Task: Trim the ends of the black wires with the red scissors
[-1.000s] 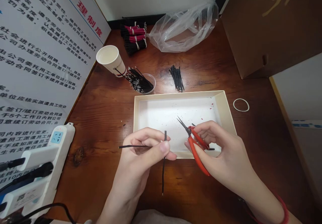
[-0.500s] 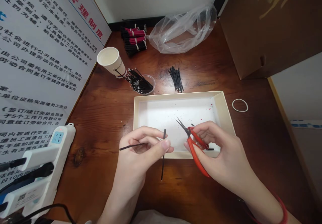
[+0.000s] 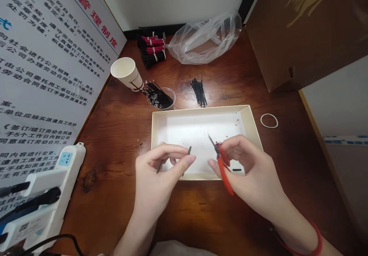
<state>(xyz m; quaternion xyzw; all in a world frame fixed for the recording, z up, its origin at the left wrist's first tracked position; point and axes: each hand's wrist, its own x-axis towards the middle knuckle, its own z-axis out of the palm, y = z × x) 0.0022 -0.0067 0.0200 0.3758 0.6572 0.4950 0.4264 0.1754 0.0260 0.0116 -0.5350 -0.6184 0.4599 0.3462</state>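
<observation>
A person's left hand [image 3: 156,175] pinched a black wire [image 3: 189,151] between thumb and fingers, and the right hand [image 3: 250,167] closed around red-handled scissors [image 3: 223,167] at a workbench. The hands had drawn closer together than a moment earlier, with the scissors' thin blades tipped up and the wire now largely hidden by the left fingers, only its ends showing. Both hands hung just above the near edge of a white tray [image 3: 201,108], which held a short black wire piece [image 3: 237,169] and red and dark flecks. Beyond the tray lay a loose wire bundle [image 3: 198,93], beside a clear cup of wires [image 3: 156,96] and a paper cup [image 3: 126,73]. Red-banded bundles [image 3: 152,50] sat by a plastic bag [image 3: 204,39]. A rubber band [image 3: 269,120] lay to the right, a power strip [image 3: 69,160] to the left.
</observation>
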